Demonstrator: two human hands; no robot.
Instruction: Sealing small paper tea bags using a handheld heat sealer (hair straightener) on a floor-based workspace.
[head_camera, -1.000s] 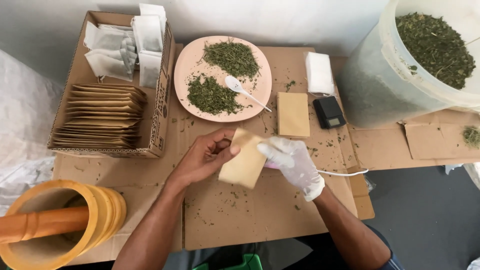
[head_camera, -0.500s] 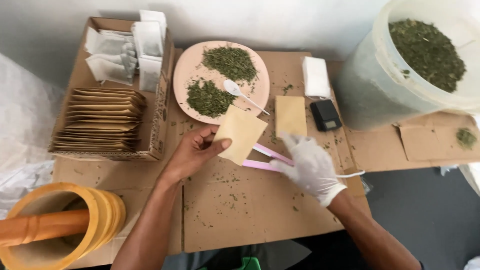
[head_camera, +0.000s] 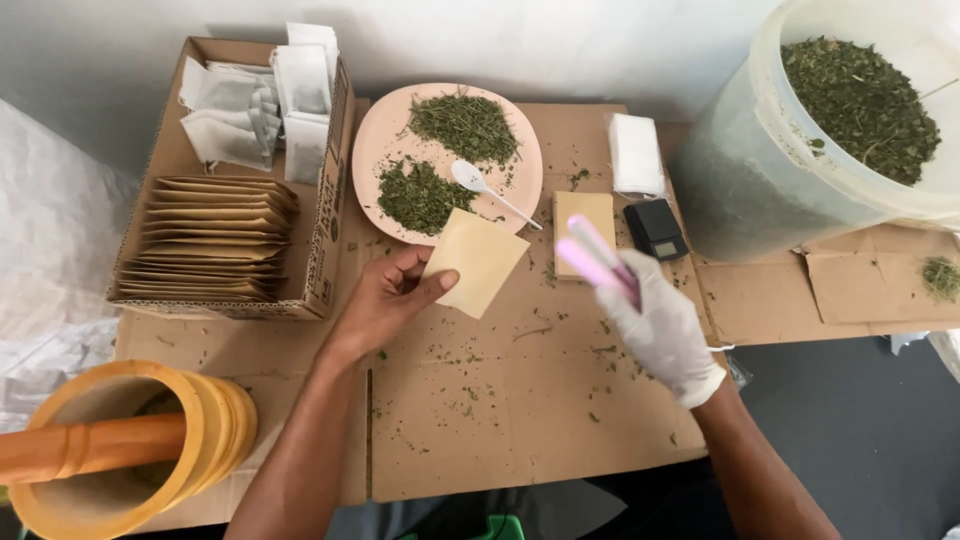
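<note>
My bare left hand (head_camera: 385, 298) pinches a flat tan paper pouch (head_camera: 476, 260) by its lower left edge, holding it just in front of the pink plate (head_camera: 372, 130). My right hand (head_camera: 660, 330), in a white glove, grips a pink two-armed tool (head_camera: 594, 254) with a white cord and has it lifted above the cardboard, tips pointing up and left. Another tan pouch (head_camera: 581, 208) lies flat behind the tool. On the plate sit two heaps of dried green herb (head_camera: 418, 194) and a white plastic spoon (head_camera: 480, 186).
A cardboard box (head_camera: 325, 215) at the left holds stacked tan pouches and white filter bags. A small black scale (head_camera: 655, 228) and white pad (head_camera: 635, 152) lie right of the plate. A large translucent bucket (head_camera: 760, 170) of herb stands at right. A wooden mortar with pestle (head_camera: 200, 440) sits bottom left.
My right hand picked the pink tool up off the cardboard and raised it. The left hand shifted the pouch slightly up and left, away from the right hand.
</note>
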